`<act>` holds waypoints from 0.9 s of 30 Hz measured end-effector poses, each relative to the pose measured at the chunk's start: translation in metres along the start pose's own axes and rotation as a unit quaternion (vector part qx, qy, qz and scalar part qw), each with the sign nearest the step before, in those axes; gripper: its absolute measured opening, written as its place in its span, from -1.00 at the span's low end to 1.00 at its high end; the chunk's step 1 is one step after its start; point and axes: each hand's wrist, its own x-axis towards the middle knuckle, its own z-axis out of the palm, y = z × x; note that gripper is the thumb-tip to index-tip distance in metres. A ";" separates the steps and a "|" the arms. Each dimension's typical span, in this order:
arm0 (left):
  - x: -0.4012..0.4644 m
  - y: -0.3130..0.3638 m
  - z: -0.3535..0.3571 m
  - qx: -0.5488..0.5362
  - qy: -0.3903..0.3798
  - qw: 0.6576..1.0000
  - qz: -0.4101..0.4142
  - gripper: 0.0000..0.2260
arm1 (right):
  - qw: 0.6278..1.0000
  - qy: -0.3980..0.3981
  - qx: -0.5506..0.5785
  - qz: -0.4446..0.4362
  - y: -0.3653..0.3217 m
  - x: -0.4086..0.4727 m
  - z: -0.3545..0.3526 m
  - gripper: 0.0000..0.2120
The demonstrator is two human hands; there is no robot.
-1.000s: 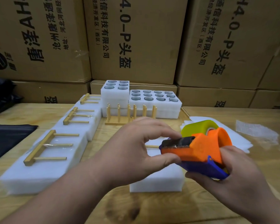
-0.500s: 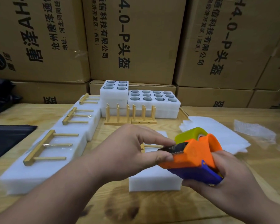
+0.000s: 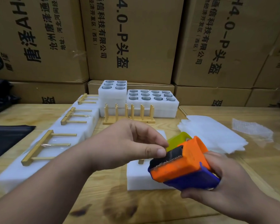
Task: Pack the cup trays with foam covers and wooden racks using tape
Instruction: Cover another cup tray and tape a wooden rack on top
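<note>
The right hand (image 3: 225,188) grips the tape dispenser (image 3: 183,165) from below and behind, at the lower right of the frame, its toothed blade edge tilted up and toward the centre. The left hand (image 3: 129,146) sits just left of it, thumb and forefinger pinched together at the black plate by the blade; whether they already hold the tape end cannot be told, as no tape shows there. Directly behind and under both hands, in the lower middle of the frame, lies the foam block (image 3: 141,177), white and flat-topped, with a wooden rack (image 3: 141,161) barely showing on top, mostly hidden by the dispenser. Its long axis appears to run left to right across the picture. The left hand is the nearer to the block's visible left part, so it would likely carry the tape end down while the right draws the dispenser across. The block looks unbound: no tape is visible on it.
</note>
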 end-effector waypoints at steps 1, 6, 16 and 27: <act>0.000 -0.001 0.000 0.006 0.010 1.000 0.000 -0.82 | 1.000 -0.007 -0.004 -0.003 -0.001 0.001 0.000 -0.62; 0.001 0.004 0.007 0.082 0.124 0.989 0.015 -0.95 | 0.998 -0.021 0.016 0.057 0.001 0.003 0.001 -0.57; -0.006 0.012 0.017 0.218 0.223 0.950 0.013 -0.91 | 0.991 -0.068 0.064 0.093 0.012 0.010 0.008 -0.51; -0.021 0.036 -0.033 0.164 0.367 0.914 0.050 -0.98 | 0.979 -0.083 0.061 0.173 0.045 0.002 -0.010 -0.53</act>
